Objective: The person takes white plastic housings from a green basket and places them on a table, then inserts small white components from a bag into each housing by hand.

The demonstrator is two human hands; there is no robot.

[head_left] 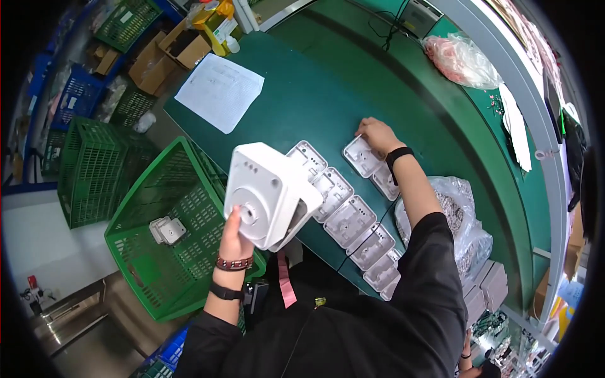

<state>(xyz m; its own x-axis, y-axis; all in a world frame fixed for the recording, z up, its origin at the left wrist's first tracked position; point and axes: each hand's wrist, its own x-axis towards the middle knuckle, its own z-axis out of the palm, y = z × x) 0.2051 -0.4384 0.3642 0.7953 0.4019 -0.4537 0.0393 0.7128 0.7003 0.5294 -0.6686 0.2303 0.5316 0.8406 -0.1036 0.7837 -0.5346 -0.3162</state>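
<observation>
My left hand point(234, 242) is closed round white plastic housings point(257, 179), which look stacked and are held up tilted above the green crate's right side. A thumb lies against the round recess on the outer face; the other fingers are hidden behind. On the table, my right hand point(380, 137) grips the far edge of an open white plastic housing point(362, 159), its fingers partly hidden. Another housing point(384, 181) lies just nearer, partly under my forearm. Between my arms runs a row of several open white housings point(350, 222), insides facing up.
A green crate point(129, 236) at the left holds white housings point(168, 231). Paper sheets point(220, 92) lie on the green table point(296, 82). Right of my forearm sit a clear bag of small parts point(463, 205) and grey boxes point(488, 286). A thin black cable crosses the row.
</observation>
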